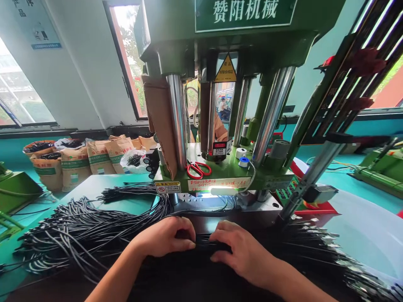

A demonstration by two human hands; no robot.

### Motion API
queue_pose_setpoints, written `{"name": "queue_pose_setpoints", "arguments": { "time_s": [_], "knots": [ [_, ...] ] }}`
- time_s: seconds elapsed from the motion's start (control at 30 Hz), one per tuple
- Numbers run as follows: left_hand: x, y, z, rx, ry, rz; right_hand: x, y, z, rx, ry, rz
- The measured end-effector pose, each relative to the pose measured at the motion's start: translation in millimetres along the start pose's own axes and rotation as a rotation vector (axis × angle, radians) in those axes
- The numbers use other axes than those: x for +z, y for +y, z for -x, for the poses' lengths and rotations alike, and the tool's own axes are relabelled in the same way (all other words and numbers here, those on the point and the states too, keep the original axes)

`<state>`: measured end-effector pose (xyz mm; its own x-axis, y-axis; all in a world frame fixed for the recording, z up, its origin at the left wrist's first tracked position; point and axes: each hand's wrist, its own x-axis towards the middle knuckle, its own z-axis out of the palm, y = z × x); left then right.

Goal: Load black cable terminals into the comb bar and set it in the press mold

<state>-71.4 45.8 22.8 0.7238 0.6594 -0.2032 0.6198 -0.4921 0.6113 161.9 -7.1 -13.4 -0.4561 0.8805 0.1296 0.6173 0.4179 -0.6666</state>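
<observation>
My left hand (166, 237) is low over the black cables, thumb tip and curled fingertips almost meeting; what lies between them is too dark to make out. To its right, my right hand (241, 249) has bent fingers and a gap between thumb and forefinger, with nothing visible held. A few dark strands (203, 240) run between the two hands. One large bundle of black cables (72, 235) spreads to the left, and another bundle (315, 247) with pale, shiny ends fans out to the right. Directly beyond my hands stands a green press (176, 54).
Red-handled scissors (199, 170) and a blue-and-white spool (243, 162) rest on the press's green plate. A lit lamp (225, 191) hangs at its front edge. Steel columns (176, 121) rise from it. Paper sacks (74, 165) stand at the back left, and a metal post (315, 180) leans at the right.
</observation>
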Motion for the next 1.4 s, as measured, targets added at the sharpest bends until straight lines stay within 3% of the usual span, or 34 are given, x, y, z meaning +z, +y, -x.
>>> {"name": "queue_pose_setpoints", "arguments": {
  "time_s": [0.37, 0.8, 1.1, 1.4],
  "knots": [
    [6.0, -0.5, -4.3, -0.072, -0.018, 0.021, -0.4, -2.0, -9.1, 0.068, 0.035, -0.091],
    [9.6, -1.3, -4.5, -0.019, 0.038, -0.060, -1.1, -1.3, -10.6, 0.062, -0.005, -0.103],
    [9.4, -1.1, -3.7, 0.003, 0.065, -0.033, -8.3, 4.1, -8.7, 0.111, -0.076, 0.035],
    [13.1, -5.0, -7.3, -0.016, 0.046, 0.010, -1.5, 6.5, -5.7, 0.089, 0.039, 0.076]
  ]
}}
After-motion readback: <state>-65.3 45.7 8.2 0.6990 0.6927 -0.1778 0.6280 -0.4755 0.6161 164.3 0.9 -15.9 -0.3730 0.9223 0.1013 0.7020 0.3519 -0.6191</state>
